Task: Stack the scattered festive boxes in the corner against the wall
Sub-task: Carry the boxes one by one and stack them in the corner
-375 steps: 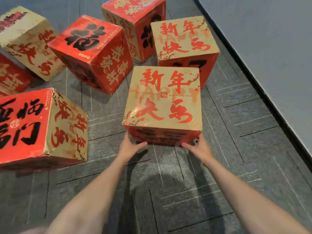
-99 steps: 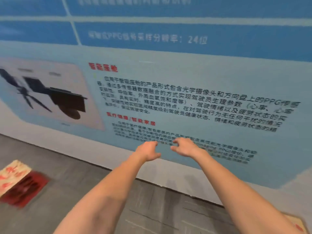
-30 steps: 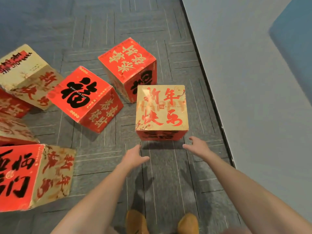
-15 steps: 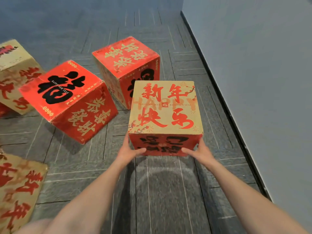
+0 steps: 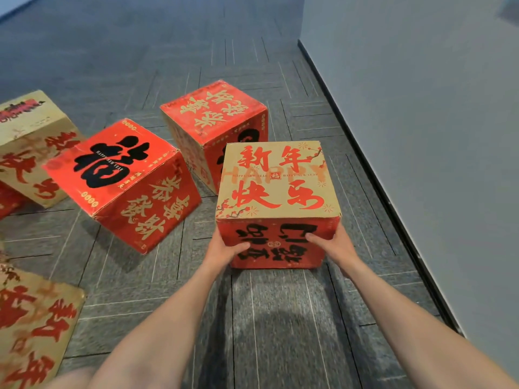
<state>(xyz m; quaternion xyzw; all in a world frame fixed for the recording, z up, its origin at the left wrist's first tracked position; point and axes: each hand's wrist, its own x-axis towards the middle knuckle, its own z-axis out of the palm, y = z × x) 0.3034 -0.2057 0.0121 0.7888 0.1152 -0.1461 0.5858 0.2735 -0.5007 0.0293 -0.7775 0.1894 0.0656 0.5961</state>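
Note:
A festive box with a gold top, red characters and a red front face is between my two hands. My left hand grips its lower left edge, thumb across the front. My right hand grips its lower right edge the same way. A shadow lies on the carpet beneath the box; whether it touches the floor I cannot tell. Other boxes lie scattered to the left: a red box right behind it and a tilted red box with a black character.
A grey wall with a dark skirting runs along the right. A gold box sits at far left and another gold box at the lower left edge. Grey carpet tiles cover the floor.
Both hands went from reaching toward the gold-topped box to gripping its lower sides. The box now appears higher and closer to me than half a second ago.

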